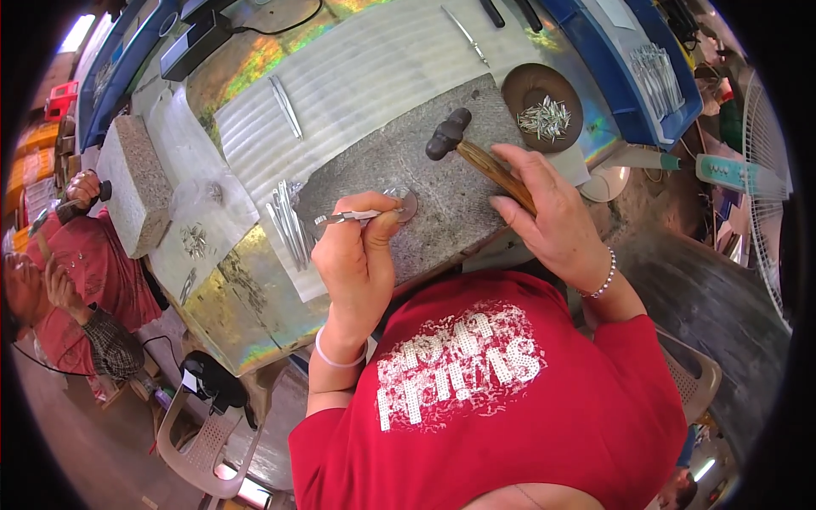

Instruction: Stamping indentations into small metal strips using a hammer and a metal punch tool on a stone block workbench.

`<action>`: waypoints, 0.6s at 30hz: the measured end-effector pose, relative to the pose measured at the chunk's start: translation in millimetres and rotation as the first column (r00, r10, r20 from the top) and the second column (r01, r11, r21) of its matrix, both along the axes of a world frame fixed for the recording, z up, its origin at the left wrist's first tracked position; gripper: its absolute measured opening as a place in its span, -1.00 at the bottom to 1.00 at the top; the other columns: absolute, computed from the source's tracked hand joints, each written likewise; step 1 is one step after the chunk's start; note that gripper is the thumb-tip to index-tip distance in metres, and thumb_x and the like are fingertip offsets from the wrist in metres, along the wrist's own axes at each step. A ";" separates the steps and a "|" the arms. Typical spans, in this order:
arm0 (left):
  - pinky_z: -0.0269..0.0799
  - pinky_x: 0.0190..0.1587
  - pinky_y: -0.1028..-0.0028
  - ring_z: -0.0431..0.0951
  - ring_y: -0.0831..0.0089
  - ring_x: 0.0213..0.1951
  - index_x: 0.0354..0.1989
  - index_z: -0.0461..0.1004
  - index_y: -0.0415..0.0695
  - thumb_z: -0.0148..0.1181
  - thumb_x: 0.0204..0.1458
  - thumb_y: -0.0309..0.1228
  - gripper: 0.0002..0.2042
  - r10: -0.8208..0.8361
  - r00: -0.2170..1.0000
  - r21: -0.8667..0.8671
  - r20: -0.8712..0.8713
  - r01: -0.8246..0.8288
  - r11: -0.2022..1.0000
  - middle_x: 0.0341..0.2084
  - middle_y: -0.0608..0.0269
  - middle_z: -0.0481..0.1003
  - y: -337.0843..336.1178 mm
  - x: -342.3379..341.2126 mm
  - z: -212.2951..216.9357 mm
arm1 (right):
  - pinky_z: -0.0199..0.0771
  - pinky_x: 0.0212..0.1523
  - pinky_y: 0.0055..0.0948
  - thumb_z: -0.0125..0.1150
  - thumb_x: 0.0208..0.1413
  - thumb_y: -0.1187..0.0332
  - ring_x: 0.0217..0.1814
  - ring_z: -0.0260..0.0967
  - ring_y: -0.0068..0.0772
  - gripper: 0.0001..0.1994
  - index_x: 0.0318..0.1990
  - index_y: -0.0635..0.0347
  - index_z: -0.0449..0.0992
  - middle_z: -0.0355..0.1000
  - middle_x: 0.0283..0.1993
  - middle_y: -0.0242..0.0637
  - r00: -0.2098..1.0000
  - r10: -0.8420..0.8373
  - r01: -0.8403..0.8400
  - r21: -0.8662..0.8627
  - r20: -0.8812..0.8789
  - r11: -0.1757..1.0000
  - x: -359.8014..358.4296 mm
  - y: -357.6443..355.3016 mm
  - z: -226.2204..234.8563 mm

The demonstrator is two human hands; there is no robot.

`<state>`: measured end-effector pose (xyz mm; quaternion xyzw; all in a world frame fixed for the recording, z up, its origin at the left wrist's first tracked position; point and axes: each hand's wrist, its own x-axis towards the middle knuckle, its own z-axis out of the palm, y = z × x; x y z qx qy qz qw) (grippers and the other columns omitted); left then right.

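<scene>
My right hand [557, 217] has thumb and fingers round the wooden handle of a small hammer [493, 172]. The hammer's dark, double-ended head [449, 134] is tilted above a grey stone slab [357, 170]. Low over the slab, my left hand [357, 255] pinches a slender silver metal piece [340, 217] with a patterned end. Its other end reaches toward a small round metal disc [409, 206] lying on the stone; whether they touch, I cannot tell. Several long silver strips [289, 225] lie just left of my left hand.
A brown round dish [514, 85] of small silver slivers [546, 119] stands beyond the hammer. Tweezers [286, 106] and a thin pointed tool [466, 36] lie on the white foam sheet [357, 76]. Blue trays [595, 68] edge the table. At left, a co-worker [93, 272] sits by another stone block [136, 183].
</scene>
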<state>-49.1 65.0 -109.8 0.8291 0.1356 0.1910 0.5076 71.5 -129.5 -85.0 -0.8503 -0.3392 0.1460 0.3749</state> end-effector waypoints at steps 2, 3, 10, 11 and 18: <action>0.48 -0.35 0.61 0.52 0.56 -0.40 -0.28 0.38 -0.31 0.02 0.16 -0.57 -0.94 0.006 1.000 -0.003 -0.008 -0.006 1.000 -0.37 0.18 0.51 -1.2 0.5 0.3 | 0.37 -0.13 -0.35 0.19 0.03 0.46 -0.17 0.37 -0.15 -0.54 0.13 0.18 0.27 0.36 -0.14 -0.11 0.998 0.013 -0.012 0.027 -0.054 1.000 -1.9 -1.7 0.7; 0.48 -0.35 0.62 0.51 0.57 -0.40 -0.28 0.39 -0.30 0.01 0.16 -0.57 -0.94 0.015 1.000 -0.045 -0.009 -0.016 0.999 -0.37 0.18 0.51 -2.2 1.1 0.6 | 0.37 -0.13 -0.35 0.19 0.03 0.46 -0.17 0.37 -0.15 -0.54 0.13 0.18 0.27 0.36 -0.14 -0.11 0.998 0.013 -0.012 0.026 -0.054 1.000 -2.8 -2.2 1.3; 0.43 -0.39 0.47 0.53 0.29 -0.44 -0.34 0.42 -0.27 0.14 -0.08 -0.71 -0.86 -0.002 0.994 0.139 0.110 -0.014 0.990 -0.45 0.13 0.49 -5.6 4.9 1.4 | 0.39 -0.18 -0.42 0.12 0.10 0.48 -0.21 0.40 -0.29 -0.61 0.10 0.27 0.26 0.39 -0.17 -0.14 0.977 0.076 -0.042 0.169 -0.201 0.985 -4.8 -0.1 10.4; 0.43 -0.39 0.47 0.53 0.29 -0.44 -0.34 0.42 -0.27 0.14 -0.08 -0.71 -0.86 0.002 0.994 0.138 0.112 -0.017 0.990 -0.45 0.13 0.49 -5.6 5.0 3.3 | 0.39 -0.19 -0.40 0.09 0.11 0.49 -0.19 0.43 -0.27 -0.63 0.09 0.28 0.26 0.39 -0.18 -0.11 0.953 0.079 -0.022 0.195 -0.293 0.981 -5.4 0.2 14.0; 0.44 -0.39 0.35 0.52 0.18 -0.37 -0.30 0.45 -0.20 0.11 -0.30 -0.68 -0.71 -0.082 0.993 0.465 -0.080 0.110 0.878 -0.42 0.11 0.49 -6.6 -0.5 21.3 | 0.41 -0.39 -0.53 0.26 -0.01 0.49 -0.43 0.43 -0.46 -0.78 -0.18 0.25 0.44 0.45 -0.39 -0.31 0.780 0.373 -0.191 0.376 -0.502 0.907 -0.8 32.2 45.9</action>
